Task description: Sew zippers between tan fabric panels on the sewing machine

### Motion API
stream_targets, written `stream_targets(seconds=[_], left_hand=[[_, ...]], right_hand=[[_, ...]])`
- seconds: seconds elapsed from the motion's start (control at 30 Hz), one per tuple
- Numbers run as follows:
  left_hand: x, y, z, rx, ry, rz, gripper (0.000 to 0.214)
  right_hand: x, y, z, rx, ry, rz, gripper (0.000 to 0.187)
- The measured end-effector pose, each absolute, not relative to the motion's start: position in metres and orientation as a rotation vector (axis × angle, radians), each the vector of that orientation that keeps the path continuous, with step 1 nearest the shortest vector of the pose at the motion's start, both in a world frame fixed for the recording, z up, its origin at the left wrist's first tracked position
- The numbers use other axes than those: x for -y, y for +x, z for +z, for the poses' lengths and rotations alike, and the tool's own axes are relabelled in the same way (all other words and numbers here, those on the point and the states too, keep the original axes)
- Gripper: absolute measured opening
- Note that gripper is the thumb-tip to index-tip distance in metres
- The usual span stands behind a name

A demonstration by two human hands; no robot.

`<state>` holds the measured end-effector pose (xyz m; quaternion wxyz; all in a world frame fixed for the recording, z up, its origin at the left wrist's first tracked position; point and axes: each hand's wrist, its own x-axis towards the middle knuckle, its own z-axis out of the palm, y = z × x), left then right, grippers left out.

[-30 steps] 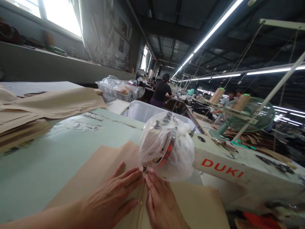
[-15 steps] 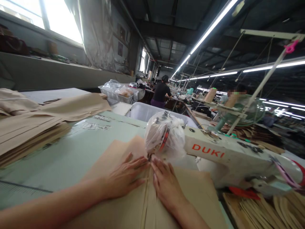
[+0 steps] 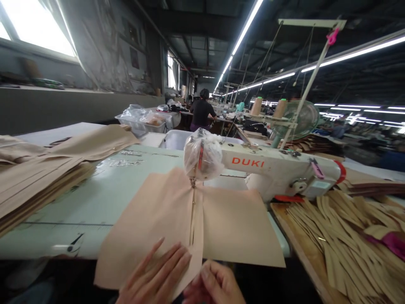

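Observation:
A tan fabric piece (image 3: 158, 211) with a zipper (image 3: 193, 213) down its middle lies on the pale green table (image 3: 104, 198), its far end under the needle of a white DUKI sewing machine (image 3: 272, 169). A clear plastic bag (image 3: 202, 158) covers the machine's head. My left hand (image 3: 155, 276) lies flat on the fabric's near edge, fingers spread. My right hand (image 3: 215, 285) curls at the near end of the zipper seam, pinching the fabric edge.
A stack of tan fabric pieces (image 3: 41, 173) sits at the left. Loose tan strips (image 3: 348, 228) fill a wooden tray at the right. Behind the machine are a white bin (image 3: 174, 139), thread cones (image 3: 256, 106), a fan (image 3: 300, 118) and a seated person (image 3: 201, 114).
Both hands have drawn back from the needle to the fabric's near edge. The view has pulled back, showing the whole fabric piece and the strips at the right.

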<state>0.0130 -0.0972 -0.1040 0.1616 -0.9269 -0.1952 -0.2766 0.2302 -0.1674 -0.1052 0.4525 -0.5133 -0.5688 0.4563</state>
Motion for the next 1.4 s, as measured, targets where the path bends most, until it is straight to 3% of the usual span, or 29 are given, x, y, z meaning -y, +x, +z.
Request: stream_targets(seconds=[0.07, 0.2, 0.27, 0.47, 0.67, 0.9, 1.1, 1.23, 1.3, 1.4], left_hand=[[0.093, 0.009, -0.072, 0.656, -2.724, -0.880, 0.067], [0.077, 0.008, -0.009, 1.057, -2.868, -0.975, 0.036], [0.067, 0.011, 0.011, 1.237, -2.939, -0.991, 0.034], [0.056, 0.012, 0.027, 1.424, -3.057, -1.030, 0.039], [0.059, 0.020, 0.032, 1.466, -3.217, -1.095, 0.046], [0.056, 0.020, 0.030, 1.383, -3.253, -1.117, 0.041], [0.055, 0.024, 0.031, 1.417, -3.271, -1.226, 0.044], [0.054, 0.022, 0.032, 1.400, -3.291, -1.267, 0.043], [0.055, 0.019, 0.033, 1.413, -3.303, -1.283, 0.043], [0.057, 0.018, 0.034, 1.450, -3.302, -1.294, 0.046]], right_hand=[[0.157, 0.241, -0.076, 1.402, -1.306, 0.955, 0.061], [0.101, 0.243, -0.045, 1.737, -1.485, 0.250, 0.028], [0.067, 0.233, -0.047, 1.819, -1.507, 0.166, 0.027], [0.035, 0.222, -0.071, 1.819, -1.595, 0.157, 0.024], [0.031, 0.229, -0.070, 1.796, -1.576, 0.142, 0.037], [0.052, 0.234, -0.071, 1.830, -1.555, 0.193, 0.028], [0.049, 0.228, -0.074, 1.863, -1.622, 0.177, 0.047], [0.058, 0.226, -0.075, 1.810, -1.680, 0.182, 0.038], [0.072, 0.225, -0.080, 1.837, -1.590, 0.238, 0.034], [0.093, 0.230, -0.087, 1.896, -1.333, 0.325, 0.043]])
